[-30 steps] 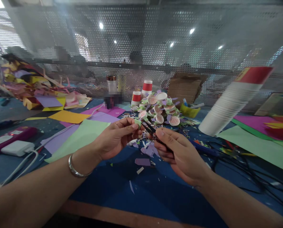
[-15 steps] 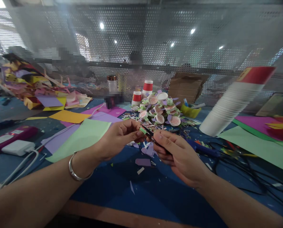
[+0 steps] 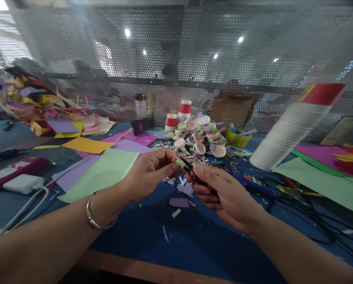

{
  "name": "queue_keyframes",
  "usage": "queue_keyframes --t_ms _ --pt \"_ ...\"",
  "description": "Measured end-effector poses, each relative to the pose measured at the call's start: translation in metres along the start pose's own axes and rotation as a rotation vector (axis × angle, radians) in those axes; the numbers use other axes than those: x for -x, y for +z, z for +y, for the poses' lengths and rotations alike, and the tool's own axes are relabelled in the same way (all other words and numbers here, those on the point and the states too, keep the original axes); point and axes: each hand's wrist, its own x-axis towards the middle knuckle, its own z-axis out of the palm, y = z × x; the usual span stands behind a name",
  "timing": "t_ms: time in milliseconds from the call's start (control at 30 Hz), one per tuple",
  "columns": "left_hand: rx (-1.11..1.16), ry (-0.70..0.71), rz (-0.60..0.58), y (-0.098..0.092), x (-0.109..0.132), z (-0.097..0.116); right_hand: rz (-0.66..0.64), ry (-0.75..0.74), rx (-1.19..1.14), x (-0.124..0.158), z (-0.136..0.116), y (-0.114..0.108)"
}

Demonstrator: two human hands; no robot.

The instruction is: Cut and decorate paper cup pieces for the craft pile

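My left hand [image 3: 157, 169] pinches a small light-green paper piece [image 3: 180, 162] between thumb and fingertips, above the blue tabletop. Wrapped around a slim black pointed tool [image 3: 196, 176] is my right hand [image 3: 220, 185], its thumb lying along the top. The tool's tip meets the green piece at the left fingertips. Whether it is scissors or tweezers, I cannot tell, as the fingers cover most of it. Below the hands lie purple paper cutouts [image 3: 179, 202] and a small pale strip [image 3: 176, 213].
Behind the hands is a pile of paper-cup pieces [image 3: 199, 138] with green and purple tabs. A leaning stack of white cups [image 3: 288, 132] stands right, near black cables [image 3: 300, 213]. Green paper [image 3: 105, 173], a charger [image 3: 24, 184] and a magenta device [image 3: 16, 169] lie left.
My right hand has turned slightly, so more of the black tool shows below the thumb. Its tip stays at the green piece. My left hand has barely moved.
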Motion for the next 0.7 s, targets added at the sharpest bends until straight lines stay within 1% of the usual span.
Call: queue_keyframes --t_ms 333,567,700 --pt "-0.051 0.018 -0.011 -0.0005 0.0005 -0.0006 -0.004 0.01 -0.018 0.0005 0.0021 0.0026" --pt "-0.069 0.017 0.001 -0.0013 0.0004 -0.0004 0.017 0.005 0.003 0.0003 0.0034 0.0019" --pt "-0.083 0.021 -0.014 0.0006 0.0003 -0.0018 0.024 -0.026 0.019 0.001 0.0022 0.0027"
